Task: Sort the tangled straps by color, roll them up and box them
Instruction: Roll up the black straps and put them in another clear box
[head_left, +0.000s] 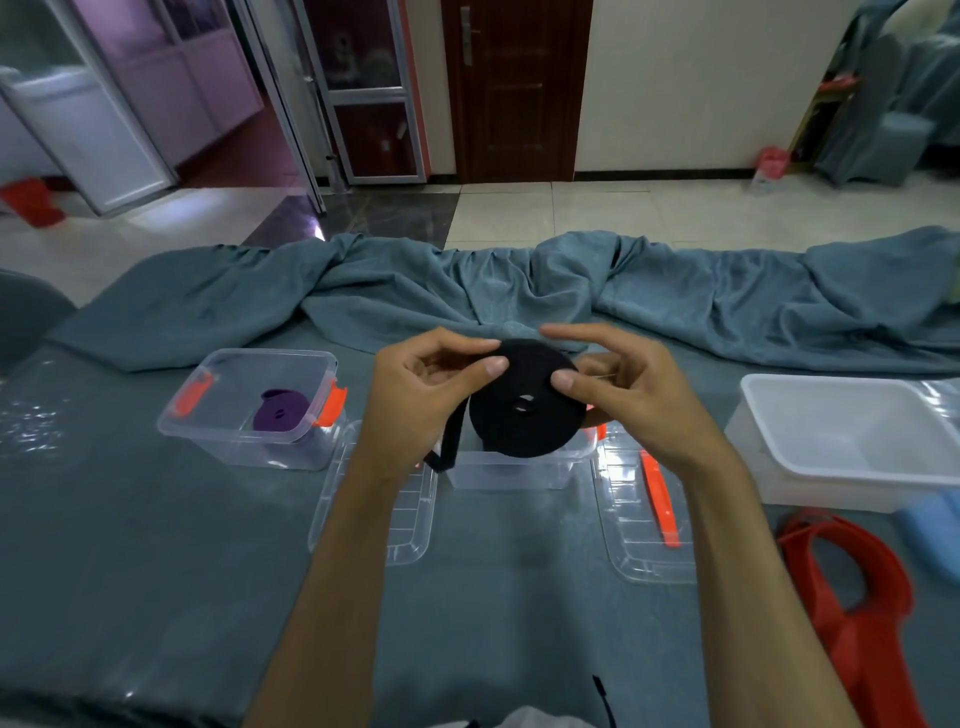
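Two hands pinching one black strap roll above the middle clear box: left hand and right hand, thumbs on its face, fingers behind. Probably light, soft, quick to unwind; best gripped across flat faces, loose tail trapped. Dark, tightly coiled, small centre hole.

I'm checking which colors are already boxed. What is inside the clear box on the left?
A rolled purple strap lies inside the clear box, lid off. Nothing else shows there, though the orange latches hide small parts of its interior.
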